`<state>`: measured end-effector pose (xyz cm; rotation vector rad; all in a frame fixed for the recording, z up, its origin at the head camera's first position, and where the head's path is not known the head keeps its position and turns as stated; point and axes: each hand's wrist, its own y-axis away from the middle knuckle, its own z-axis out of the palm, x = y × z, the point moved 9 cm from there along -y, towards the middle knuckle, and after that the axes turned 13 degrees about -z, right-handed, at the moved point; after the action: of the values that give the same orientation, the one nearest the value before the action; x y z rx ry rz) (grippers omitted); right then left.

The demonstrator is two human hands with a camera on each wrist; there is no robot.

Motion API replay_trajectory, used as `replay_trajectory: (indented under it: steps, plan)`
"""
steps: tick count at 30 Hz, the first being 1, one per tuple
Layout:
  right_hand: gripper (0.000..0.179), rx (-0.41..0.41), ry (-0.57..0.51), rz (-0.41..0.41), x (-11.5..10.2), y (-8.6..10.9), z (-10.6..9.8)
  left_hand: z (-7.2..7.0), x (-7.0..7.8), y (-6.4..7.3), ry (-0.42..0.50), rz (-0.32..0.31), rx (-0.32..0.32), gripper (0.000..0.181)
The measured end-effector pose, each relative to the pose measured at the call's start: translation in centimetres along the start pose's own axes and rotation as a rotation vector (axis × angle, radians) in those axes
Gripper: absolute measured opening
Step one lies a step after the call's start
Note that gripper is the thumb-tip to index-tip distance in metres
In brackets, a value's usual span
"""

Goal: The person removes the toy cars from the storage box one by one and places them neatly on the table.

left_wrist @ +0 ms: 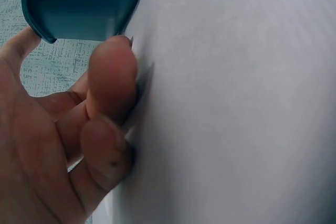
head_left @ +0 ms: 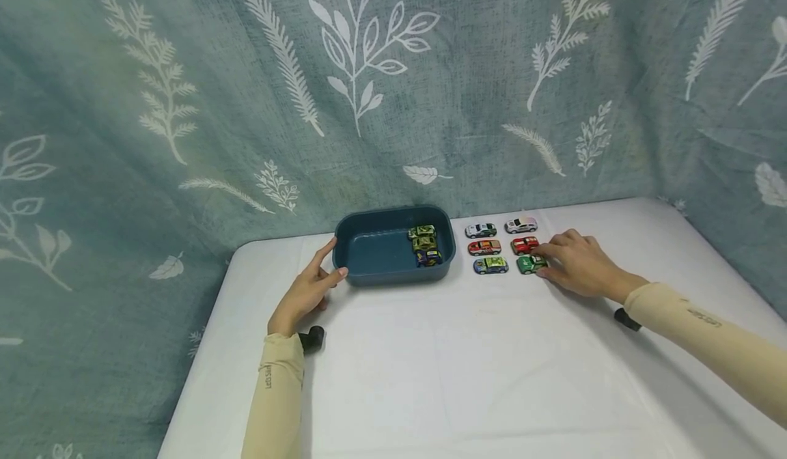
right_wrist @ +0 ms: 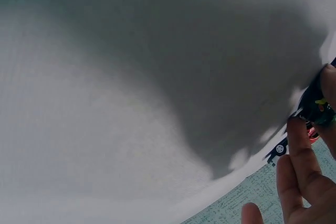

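My right hand pinches a green toy car between thumb and fingers at the front right of a group of toy cars; the right wrist view shows that hand with a dark part of the car between the fingertips. My left hand rests at the left end of a dark blue plastic bin, its index finger and thumb spread along the end wall. In the left wrist view the other fingers of that hand are loosely bent and hold nothing. Inside the bin, three toy cars stand along the right side.
Beside the bin stand a white-and-green car, a pale car, an orange-red car, a red car and a blue-and-yellow car. They stand on the white-covered table, before a green leaf-patterned curtain.
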<state>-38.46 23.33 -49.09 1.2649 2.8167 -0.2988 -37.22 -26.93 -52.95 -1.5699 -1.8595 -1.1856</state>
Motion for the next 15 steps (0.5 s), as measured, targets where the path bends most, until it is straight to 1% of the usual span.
replay_trajectory:
  steps: [3,10,15]
  plan:
    - [0.042,-0.009,-0.002,0.014,0.08,-0.21,-0.04,-0.10,0.24,0.13,0.009,0.012,-0.004,0.078]
    - [0.046,-0.031,-0.007,0.038,0.19,-0.50,0.10,-0.26,0.18,0.25,0.005,0.006,-0.003,0.078]
    - [0.047,-0.025,-0.028,0.055,0.32,-0.40,-0.04,-0.17,0.02,0.19,0.023,-0.002,-0.015,0.079]
